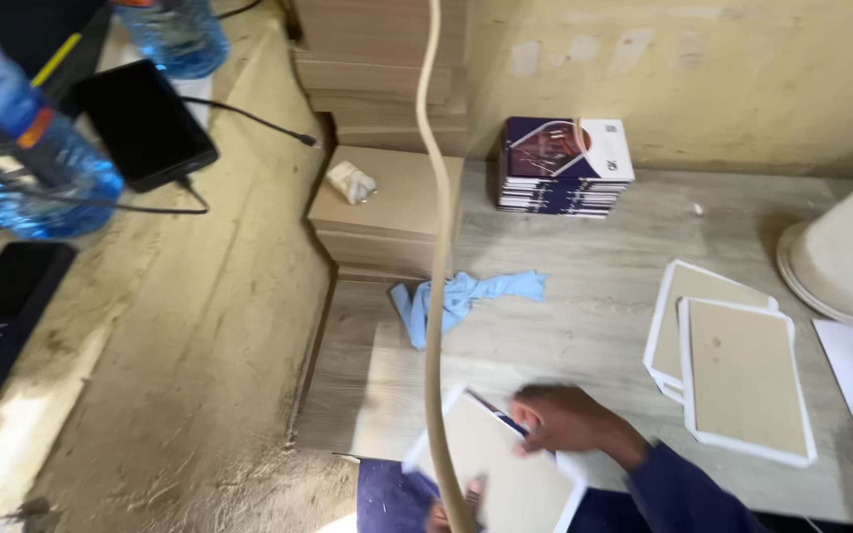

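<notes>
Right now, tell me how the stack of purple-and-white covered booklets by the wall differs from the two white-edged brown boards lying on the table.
The stack of booklets is many layers high; the two boards are just two, overlapping. The booklets show a printed purple-and-white cover; the boards show plain brown faces with white borders. The booklets sit against the wall; the boards lie nearer the person's right hand. Both rest flat on the grey table.

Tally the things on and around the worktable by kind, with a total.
Board-backed covers lying flat: 3
Stack of printed booklets: 1
Blue cloth: 1
Plastic water bottles: 2
Black phone on a cable: 1
White bucket: 1
Total: 9
</notes>
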